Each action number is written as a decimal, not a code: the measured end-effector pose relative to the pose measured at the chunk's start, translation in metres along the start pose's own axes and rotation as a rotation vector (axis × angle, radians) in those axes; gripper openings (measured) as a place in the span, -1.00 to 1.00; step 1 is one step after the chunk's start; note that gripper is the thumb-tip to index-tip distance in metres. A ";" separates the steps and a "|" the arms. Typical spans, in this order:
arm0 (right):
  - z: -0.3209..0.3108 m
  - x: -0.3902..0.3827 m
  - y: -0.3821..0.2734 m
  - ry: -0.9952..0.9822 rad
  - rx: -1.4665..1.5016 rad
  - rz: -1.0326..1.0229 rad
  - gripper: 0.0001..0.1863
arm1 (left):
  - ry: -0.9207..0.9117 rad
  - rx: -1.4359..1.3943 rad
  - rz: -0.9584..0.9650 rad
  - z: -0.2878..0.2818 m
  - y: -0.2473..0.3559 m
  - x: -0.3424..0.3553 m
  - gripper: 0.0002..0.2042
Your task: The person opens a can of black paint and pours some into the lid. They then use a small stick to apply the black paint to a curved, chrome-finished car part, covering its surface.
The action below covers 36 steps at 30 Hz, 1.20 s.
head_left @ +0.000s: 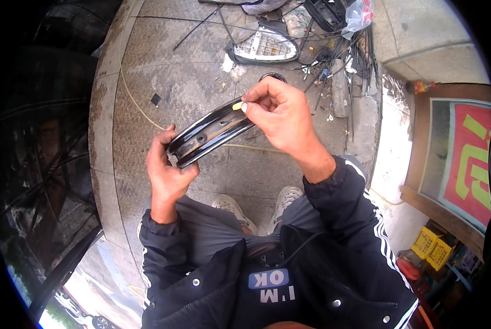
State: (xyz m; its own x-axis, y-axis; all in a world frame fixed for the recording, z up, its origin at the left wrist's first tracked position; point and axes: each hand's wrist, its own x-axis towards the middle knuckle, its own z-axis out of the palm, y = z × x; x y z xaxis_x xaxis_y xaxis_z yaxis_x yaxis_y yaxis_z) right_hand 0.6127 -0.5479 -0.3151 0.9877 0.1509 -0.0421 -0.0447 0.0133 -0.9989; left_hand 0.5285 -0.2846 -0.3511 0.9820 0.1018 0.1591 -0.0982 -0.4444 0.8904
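A black wheel rim (215,133) is held up edge-on in front of me, its hollow channel facing up with small holes along it. My left hand (168,167) is wrapped around the rim's left end, thumb below and fingers behind. Over the rim's far right part, my right hand (278,112) pinches a small yellow piece (237,106) between thumb and forefinger. That piece is too small to name, and whether it touches the rim I cannot tell. My right hand hides part of the rim's far side.
Ahead on the paving lie a white-and-black ribbed plastic part (268,45), tangled black cables and a clear plastic bag (358,19). A thin pale hose (130,90) crosses the ground. At right stand a framed red sign (470,159) and yellow crates (432,248).
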 end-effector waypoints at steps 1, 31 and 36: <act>-0.001 0.000 0.000 0.016 -0.024 0.004 -0.92 | -0.002 0.002 0.012 0.001 0.000 0.000 -0.42; -0.027 0.003 -0.014 0.203 -0.374 -0.128 -0.87 | 0.072 -0.165 0.093 0.014 0.012 -0.003 -0.43; -0.044 0.008 -0.008 0.151 -0.212 -0.092 -0.93 | 0.094 -0.167 0.088 0.011 0.009 -0.003 -0.42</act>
State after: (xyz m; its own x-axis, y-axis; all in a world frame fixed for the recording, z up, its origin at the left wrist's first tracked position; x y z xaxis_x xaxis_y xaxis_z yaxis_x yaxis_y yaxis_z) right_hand 0.6277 -0.5900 -0.3082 0.9980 0.0094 0.0626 0.0633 -0.1890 -0.9799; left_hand 0.5265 -0.2987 -0.3486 0.9498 0.1554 0.2716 -0.2161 -0.3023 0.9284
